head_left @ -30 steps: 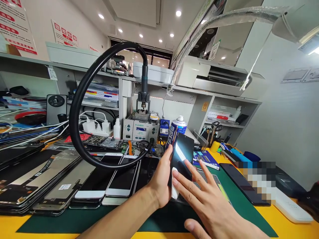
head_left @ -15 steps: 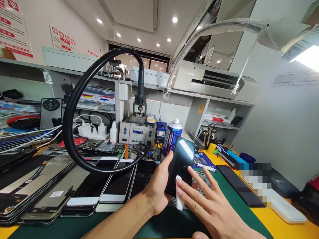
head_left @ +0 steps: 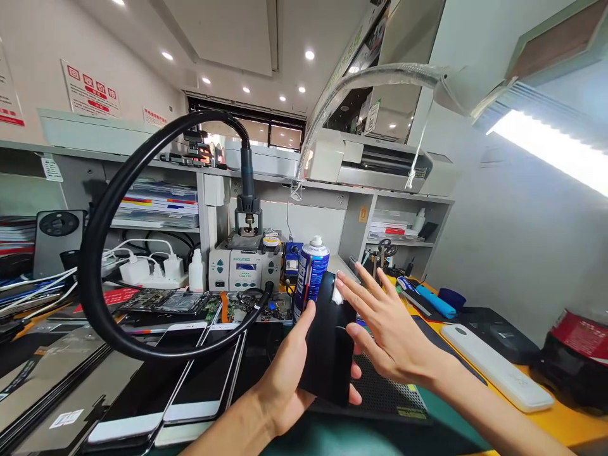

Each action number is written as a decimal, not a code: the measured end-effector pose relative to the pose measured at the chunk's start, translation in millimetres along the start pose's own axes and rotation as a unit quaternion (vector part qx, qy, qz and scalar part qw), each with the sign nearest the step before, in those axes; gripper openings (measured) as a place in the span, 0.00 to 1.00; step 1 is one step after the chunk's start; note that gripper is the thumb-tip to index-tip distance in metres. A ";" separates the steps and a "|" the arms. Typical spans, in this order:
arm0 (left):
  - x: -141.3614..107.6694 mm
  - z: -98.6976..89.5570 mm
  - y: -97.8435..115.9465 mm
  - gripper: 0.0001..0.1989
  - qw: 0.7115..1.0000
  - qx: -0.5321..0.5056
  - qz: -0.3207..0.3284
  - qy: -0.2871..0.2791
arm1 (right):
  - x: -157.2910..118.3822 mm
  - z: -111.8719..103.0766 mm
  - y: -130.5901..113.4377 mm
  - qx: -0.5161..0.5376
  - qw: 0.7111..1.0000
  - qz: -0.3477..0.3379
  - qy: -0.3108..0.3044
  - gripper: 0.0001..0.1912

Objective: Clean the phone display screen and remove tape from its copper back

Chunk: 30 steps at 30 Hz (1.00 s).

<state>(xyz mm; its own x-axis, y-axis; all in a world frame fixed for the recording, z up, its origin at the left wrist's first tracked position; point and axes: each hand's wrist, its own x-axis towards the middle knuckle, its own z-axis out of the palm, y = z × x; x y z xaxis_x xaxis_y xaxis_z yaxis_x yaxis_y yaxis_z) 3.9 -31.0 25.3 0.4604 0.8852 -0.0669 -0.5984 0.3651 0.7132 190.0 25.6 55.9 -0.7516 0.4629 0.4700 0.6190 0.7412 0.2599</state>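
My left hand (head_left: 284, 377) is closed round a black smartphone (head_left: 325, 361), thumb along its left edge and fingertips showing at its right edge. The phone is tilted, its glossy dark face towards me. Near its top end, the fingertips of my right hand (head_left: 387, 326) press a small white wipe (head_left: 337, 295) against the surface. That hand's fingers are stretched and spread, and part of the wipe is hidden under them. Just behind the phone stands a blue aerosol can (head_left: 312, 269) with a white cap. Below lies a dark perforated plate (head_left: 384, 386), partly covered by my hands.
Several phones and screens (head_left: 130, 386) lie at the left under a looped black hose (head_left: 90, 253). A soldering-type station (head_left: 244, 266) and circuit boards (head_left: 166, 301) stand behind. At the right are a white phone-shaped slab (head_left: 496, 367), a dark bottle (head_left: 577, 361) and a lit lamp (head_left: 551, 142).
My right hand has moved the wipe from the phone's lower part up to its top end. The view has shifted right, and the phone sits lower in the picture.
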 end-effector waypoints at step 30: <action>-1.0 -2.6 -2.4 0.41 0.999 0.014 -0.017 0.025 | -28.8 11.0 10.1 -0.007 1.000 0.016 -0.001 0.34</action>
<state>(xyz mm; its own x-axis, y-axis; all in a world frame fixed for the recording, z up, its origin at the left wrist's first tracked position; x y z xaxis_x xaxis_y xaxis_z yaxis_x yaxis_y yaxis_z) 3.2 -32.0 21.8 0.4463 0.8862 -0.1245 -0.5644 0.3867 0.7294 215.4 25.0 35.7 -0.7317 0.4872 0.4766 0.6460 0.7187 0.2571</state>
